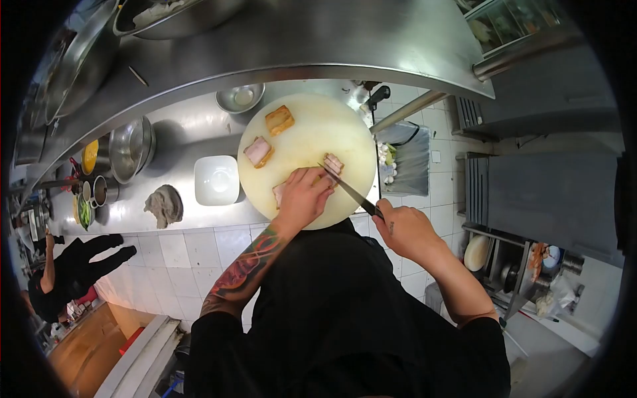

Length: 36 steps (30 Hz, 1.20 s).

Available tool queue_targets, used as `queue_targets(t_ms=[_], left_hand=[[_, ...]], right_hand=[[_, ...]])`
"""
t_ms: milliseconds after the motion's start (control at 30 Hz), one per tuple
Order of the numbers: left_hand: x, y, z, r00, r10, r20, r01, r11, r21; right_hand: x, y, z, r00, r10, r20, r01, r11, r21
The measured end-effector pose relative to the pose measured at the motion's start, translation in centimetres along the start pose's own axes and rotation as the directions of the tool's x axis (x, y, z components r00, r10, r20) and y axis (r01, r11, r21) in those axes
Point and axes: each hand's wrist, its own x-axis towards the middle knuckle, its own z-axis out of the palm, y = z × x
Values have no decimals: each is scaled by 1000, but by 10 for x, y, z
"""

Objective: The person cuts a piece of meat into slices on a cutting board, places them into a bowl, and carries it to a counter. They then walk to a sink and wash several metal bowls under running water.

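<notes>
On the round white cutting board (318,123), my left hand (305,198) presses down with curled fingers on a piece of roast pork belly (277,194), which is mostly hidden beneath it. My right hand (410,231) grips the handle of a kitchen knife (355,195). Its blade points up and left, with the tip close to my left fingertips. Just beyond the blade lie several cut pork slices (334,162). Farther left on the board are a pork chunk (258,153) with its pale meat showing and a golden-brown chunk (279,121).
Left of the board stand a white square bowl (217,180), a crumpled grey cloth (164,205) and a metal bowl (241,98). A steel shelf (298,46) overhangs the counter's back. To the right is a lined bin (408,159). Another person (76,272) is at far left.
</notes>
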Motion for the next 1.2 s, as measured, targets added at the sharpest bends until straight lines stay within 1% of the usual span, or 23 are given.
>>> queue_targets(t_ms=[133, 200, 300, 367, 400, 467, 500, 567, 600, 633, 700, 733, 767, 833, 933, 1033, 1167, 1200], left_hand=[[-1, -1, 8, 999, -11, -33, 10, 1000, -14], [-1, 0, 10, 999, -20, -40, 19, 1000, -16], [1, -4, 12, 998, -44, -47, 44, 999, 5], [-3, 0, 16, 998, -56, -34, 57, 998, 16], [-3, 2, 16, 997, -61, -46, 62, 998, 10], [-4, 2, 16, 996, -69, -55, 70, 998, 9], [-5, 1, 15, 997, -63, -37, 64, 998, 25], [-4, 3, 14, 998, -54, -20, 55, 998, 41], [-3, 6, 11, 996, -91, -16, 92, 995, 44], [-1, 9, 9, 992, -128, -13, 129, 990, 51], [8, 20, 9, 990, -143, -6, 143, 985, 98], [12, 23, 10, 987, -159, -2, 158, 978, 138], [14, 21, 15, 988, -153, 0, 151, 978, 142], [14, 12, 29, 986, -162, 39, 155, 978, 142], [12, 3, 38, 984, -151, 89, 133, 974, 182], [12, 3, 35, 979, -173, 105, 158, 978, 135], [28, 19, 6, 988, -130, 82, 119, 985, 123], [36, 16, -4, 987, -4, 160, -22, 988, 156]], right_hand=[[-1, -10, -4, 1000, 12, 16, -11, 999, -39], [5, -15, -10, 996, 45, 75, -40, 997, -67], [34, -15, 0, 997, 44, 69, -42, 999, -27], [81, -5, 48, 999, 35, -30, -33, 998, 57], [88, -4, 49, 999, 39, -33, -37, 998, 59], [93, -3, 50, 992, 3, -125, 8, 996, 87], [88, -4, 44, 992, 4, -126, 8, 995, 96], [69, 3, 21, 996, 25, -81, -10, 984, 179], [60, 12, 20, 987, 12, -160, 28, 970, 241], [50, 18, 16, 987, 11, -163, 30, 969, 245], [35, 27, 3, 971, 69, -228, 23, 926, 377], [32, 34, 5, 972, 91, -218, 5, 915, 404], [29, 40, 8, 970, 93, -224, 7, 912, 409], [26, 47, 16, 966, 157, -206, -39, 875, 482], [21, 54, 36, 959, 197, -205, -66, 855, 514], [15, 56, 50, 949, 238, -206, -98, 845, 525], [7, 60, 62, 945, 266, -193, -127, 837, 532], [4, 61, 66, 938, 257, -234, -96, 838, 536]])
